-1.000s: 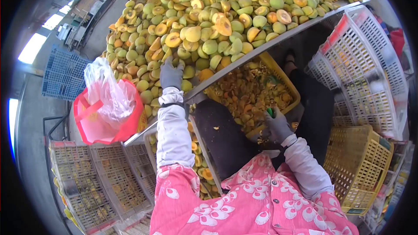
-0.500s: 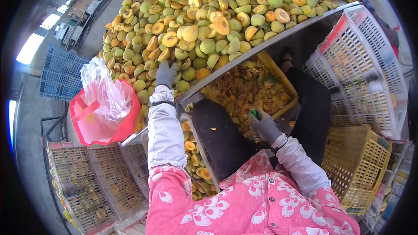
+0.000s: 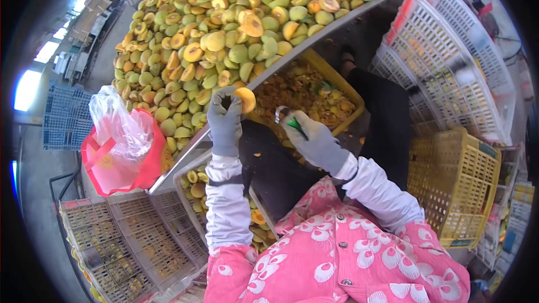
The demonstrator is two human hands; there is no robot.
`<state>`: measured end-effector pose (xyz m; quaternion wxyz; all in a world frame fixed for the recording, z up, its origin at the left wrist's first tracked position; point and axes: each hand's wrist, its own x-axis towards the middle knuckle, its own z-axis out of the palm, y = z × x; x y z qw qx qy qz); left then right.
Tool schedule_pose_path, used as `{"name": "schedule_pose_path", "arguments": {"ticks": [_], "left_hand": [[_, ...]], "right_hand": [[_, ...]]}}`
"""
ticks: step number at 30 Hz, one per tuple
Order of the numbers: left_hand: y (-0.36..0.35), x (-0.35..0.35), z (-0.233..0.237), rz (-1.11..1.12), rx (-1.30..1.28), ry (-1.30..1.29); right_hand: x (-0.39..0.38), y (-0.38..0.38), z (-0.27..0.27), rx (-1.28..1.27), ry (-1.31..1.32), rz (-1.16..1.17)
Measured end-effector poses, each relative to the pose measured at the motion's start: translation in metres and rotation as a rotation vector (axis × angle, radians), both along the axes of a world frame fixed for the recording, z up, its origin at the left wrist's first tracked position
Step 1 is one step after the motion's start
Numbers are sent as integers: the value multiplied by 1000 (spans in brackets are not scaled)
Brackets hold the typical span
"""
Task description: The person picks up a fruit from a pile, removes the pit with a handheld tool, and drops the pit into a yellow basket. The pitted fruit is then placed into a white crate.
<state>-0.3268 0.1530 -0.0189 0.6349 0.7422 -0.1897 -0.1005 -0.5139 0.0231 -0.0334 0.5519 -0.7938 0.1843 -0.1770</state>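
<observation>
My left hand (image 3: 225,119), in a grey glove, grips a peach half (image 3: 245,100) between thumb and fingers, its orange cut side showing. Close by, my gloved right hand (image 3: 315,139) is closed around a green-handled pitting tool (image 3: 296,127), whose curved metal loop points toward the fruit, with a gap between them. Beyond my left hand, a large heap of peach halves (image 3: 213,39) with green-yellow skins covers the metal-edged table. Under my hands stands a yellow crate (image 3: 352,92) of pits and fruit scraps.
On the left, a red bag (image 3: 126,160) with clear plastic leans at the table edge (image 3: 342,25). By my left forearm is a crate of peach halves (image 3: 197,191). White crates (image 3: 443,62) and a yellow crate (image 3: 455,185) stand on the right, grey crates (image 3: 129,235) lower left.
My left hand has come back from the heap with a peach half. My right hand has risen up and left, bringing the tool near the fruit. The view has shifted slightly.
</observation>
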Motion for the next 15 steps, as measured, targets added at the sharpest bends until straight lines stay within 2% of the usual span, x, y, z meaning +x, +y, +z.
{"name": "schedule_pose_path", "arguments": {"ticks": [2,3,5,6,7,8,10,11,12,13,14,15], "left_hand": [[-8,-41,2,-155,-349,269],[-15,-57,5,-194,-276,111],[-29,-89,9,-169,-347,140],[-35,-103,19,-131,-409,157],[-30,-118,35,-209,-399,306],[-31,-120,35,-214,-403,304],[-32,-123,29,-170,-202,99],[-28,-116,13,-192,-317,260],[-29,-117,16,-194,-321,260],[-30,-119,22,-243,-363,267],[-31,-119,25,-293,-406,270],[-28,-118,24,-321,-304,190]], "right_hand": [[4,4,28,171,-75,-56],[7,3,33,161,-64,-69],[10,2,42,807,-10,-54],[6,2,47,802,-12,-64],[2,2,54,992,0,-68],[-1,2,58,1183,13,-68],[-10,2,56,1122,11,-99],[-13,1,46,1017,-38,-59],[-16,0,39,910,-84,-18],[-19,-1,34,906,-85,-17],[-20,-2,35,658,-104,-38],[-21,-3,36,413,-121,-59]]}}
